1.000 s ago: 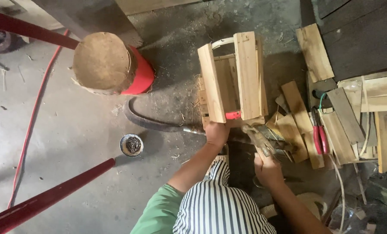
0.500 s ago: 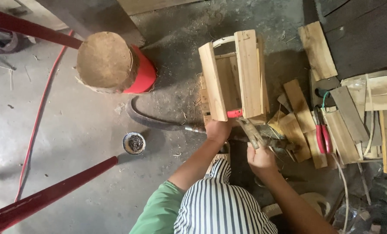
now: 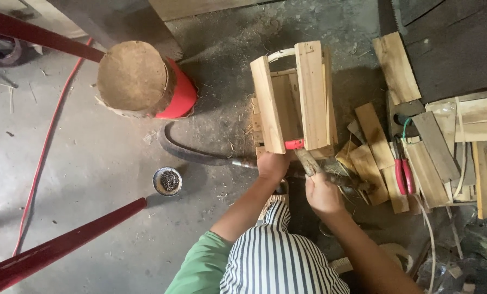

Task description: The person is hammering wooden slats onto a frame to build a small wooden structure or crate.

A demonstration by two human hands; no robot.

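Right hand [image 3: 322, 191] is clenched around a wooden hammer handle [image 3: 308, 161], its head hidden near the red clamp piece [image 3: 294, 144] at the near edge of the small wooden frame [image 3: 295, 98] standing on the concrete floor [image 3: 91, 174]. Left hand [image 3: 273, 163] is closed against the frame's near lower corner, steadying it. Striking well likely means keeping that brace firm and fingers away from the blow. Red-handled pliers [image 3: 403, 175] lie among offcuts by the floor's right edge
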